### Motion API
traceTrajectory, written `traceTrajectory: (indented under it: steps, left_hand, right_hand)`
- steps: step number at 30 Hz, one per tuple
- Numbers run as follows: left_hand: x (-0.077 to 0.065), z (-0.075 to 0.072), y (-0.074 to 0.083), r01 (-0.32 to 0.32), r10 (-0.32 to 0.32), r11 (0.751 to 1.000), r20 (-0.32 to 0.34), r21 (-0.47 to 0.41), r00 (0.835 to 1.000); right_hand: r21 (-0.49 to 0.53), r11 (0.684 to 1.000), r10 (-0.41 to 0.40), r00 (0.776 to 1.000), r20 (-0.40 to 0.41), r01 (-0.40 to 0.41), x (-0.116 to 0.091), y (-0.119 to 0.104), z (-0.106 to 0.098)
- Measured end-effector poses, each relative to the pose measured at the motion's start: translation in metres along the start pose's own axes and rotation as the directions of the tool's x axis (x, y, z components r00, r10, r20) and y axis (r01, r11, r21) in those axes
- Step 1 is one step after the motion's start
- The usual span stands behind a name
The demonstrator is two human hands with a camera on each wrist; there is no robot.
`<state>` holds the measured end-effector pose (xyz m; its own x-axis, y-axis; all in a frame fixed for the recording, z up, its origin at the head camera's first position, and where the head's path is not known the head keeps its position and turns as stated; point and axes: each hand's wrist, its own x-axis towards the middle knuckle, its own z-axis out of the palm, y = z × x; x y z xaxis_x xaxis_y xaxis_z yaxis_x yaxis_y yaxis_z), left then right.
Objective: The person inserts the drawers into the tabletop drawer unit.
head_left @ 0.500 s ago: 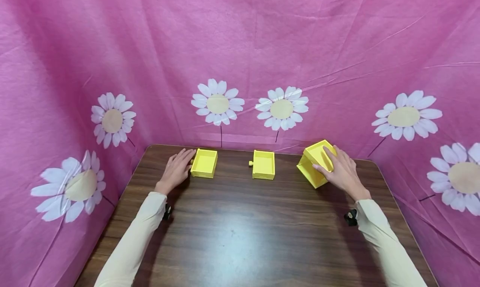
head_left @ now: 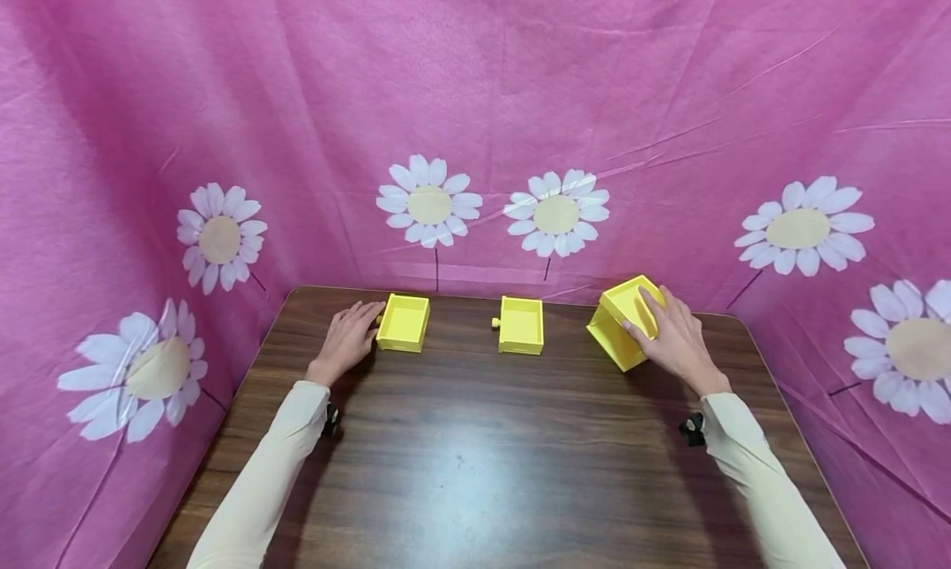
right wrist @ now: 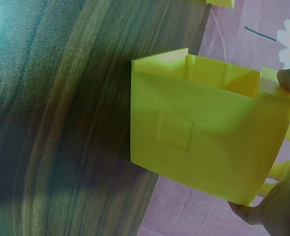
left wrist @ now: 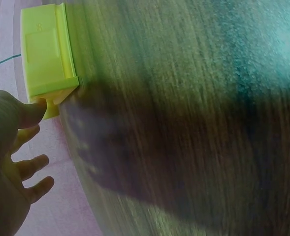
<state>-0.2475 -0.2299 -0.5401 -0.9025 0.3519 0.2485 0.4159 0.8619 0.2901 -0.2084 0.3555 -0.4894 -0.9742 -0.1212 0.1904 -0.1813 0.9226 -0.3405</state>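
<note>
On the left, a small yellow drawer (head_left: 403, 324) sits near the table's back edge with its round knob facing left. My left hand (head_left: 345, 342) is beside that knob, fingers loosely extended; in the left wrist view the thumb (left wrist: 30, 114) is right at it. To the right of that drawer is a second yellow drawer (head_left: 521, 326), its knob (head_left: 496, 324) also pointing left. My right hand (head_left: 676, 342) grips a yellow open-fronted drawer cabinet (head_left: 620, 334) by its right end, thumb and fingers on opposite sides. It stands turned at an angle, with part of its hollow inside (right wrist: 223, 76) showing.
Brown wood-grain table (head_left: 461, 437) under both arms. A pink curtain (head_left: 475, 82) with large white daisies hangs close behind the back edge and along both sides. Each wrist wears a small black device (head_left: 693, 429).
The hands, drawers and cabinet hold their places. Only a very slight shift of the head view shows.
</note>
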Motion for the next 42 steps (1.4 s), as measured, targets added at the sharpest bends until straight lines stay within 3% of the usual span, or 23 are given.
traceTrajectory:
  steps: [42]
  left_hand:
    - [0.001, 0.011, 0.003, 0.043, -0.043, 0.999, -0.022, 0.008, 0.999]
  right_hand:
    - [-0.02, 1.0, -0.021, 1.0, 0.013, 0.021, -0.001, 0.002, 0.001]
